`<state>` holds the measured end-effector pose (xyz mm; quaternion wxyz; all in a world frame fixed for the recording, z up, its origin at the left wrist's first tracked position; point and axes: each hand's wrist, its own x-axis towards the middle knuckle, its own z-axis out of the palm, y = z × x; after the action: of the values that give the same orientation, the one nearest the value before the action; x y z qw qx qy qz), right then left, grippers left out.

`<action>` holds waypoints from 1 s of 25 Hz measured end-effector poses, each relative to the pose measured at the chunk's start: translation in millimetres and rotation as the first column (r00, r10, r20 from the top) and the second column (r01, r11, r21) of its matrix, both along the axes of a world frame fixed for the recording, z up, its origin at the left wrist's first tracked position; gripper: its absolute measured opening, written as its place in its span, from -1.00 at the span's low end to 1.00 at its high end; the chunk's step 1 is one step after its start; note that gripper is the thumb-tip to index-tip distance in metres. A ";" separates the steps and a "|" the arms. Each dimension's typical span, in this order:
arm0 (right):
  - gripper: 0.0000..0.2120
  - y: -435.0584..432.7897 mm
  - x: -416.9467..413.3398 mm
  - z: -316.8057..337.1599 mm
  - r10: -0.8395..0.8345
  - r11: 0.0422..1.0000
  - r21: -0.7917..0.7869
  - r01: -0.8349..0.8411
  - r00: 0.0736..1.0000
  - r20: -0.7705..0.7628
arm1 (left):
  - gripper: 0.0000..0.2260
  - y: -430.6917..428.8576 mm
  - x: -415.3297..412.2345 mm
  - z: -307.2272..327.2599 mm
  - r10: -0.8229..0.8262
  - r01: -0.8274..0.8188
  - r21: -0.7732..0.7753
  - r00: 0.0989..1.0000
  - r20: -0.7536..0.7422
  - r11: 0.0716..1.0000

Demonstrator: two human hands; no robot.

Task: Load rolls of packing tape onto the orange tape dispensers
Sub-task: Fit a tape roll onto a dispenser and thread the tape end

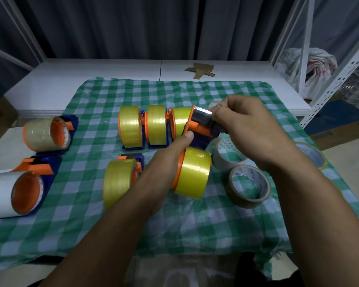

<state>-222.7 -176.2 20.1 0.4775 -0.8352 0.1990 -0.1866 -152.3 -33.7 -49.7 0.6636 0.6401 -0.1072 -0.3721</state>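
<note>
On the green checked cloth (174,224) a loose roll (248,186) lies at the right; just beside it the left hand (164,164) curls round the dispenser (199,129), thumb pressed on its orange frame, with the yellow tape roll (193,172) mounted on it. Farther up, the right hand (251,131) pinches the dispenser's blade end between thumb and forefinger; three loaded dispensers (157,125) stand in a row behind.

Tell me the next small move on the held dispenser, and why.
Probably seat the tape end on the blade. The yellow roll is already on the dispenser, the left hand grips its body, and the right hand pinches at the toothed blade; the tape end itself is hard to see.
</note>
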 end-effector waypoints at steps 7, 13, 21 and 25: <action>-0.75 0.6 4.3 1.3 -0.140 0.990 0.019 0.139 0.988 0.061 | -0.42 -2.8 -19.1 2.0 -0.097 0.095 -0.059 0.995 -0.027 0.994; -0.68 -2.2 6.0 -1.4 -0.167 0.984 -0.056 0.169 0.985 0.050 | -0.49 -5.5 -23.8 0.4 -0.070 0.071 -0.058 0.997 0.028 0.996; -0.75 -7.5 4.2 -0.4 -0.081 0.991 -0.105 0.084 0.996 0.036 | -0.69 -3.5 -26.1 3.6 -0.118 0.121 -0.031 0.990 0.081 0.992; -0.81 -12.8 -0.8 3.4 0.005 0.993 -0.118 -0.009 0.999 -0.032 | -0.48 -2.1 -22.2 5.2 -0.108 0.108 0.003 0.992 0.066 0.994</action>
<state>-223.5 -189.0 23.6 0.4250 -0.8654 0.1921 -0.1832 -174.5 -35.8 -44.5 0.6387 0.6452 -0.1637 -0.3859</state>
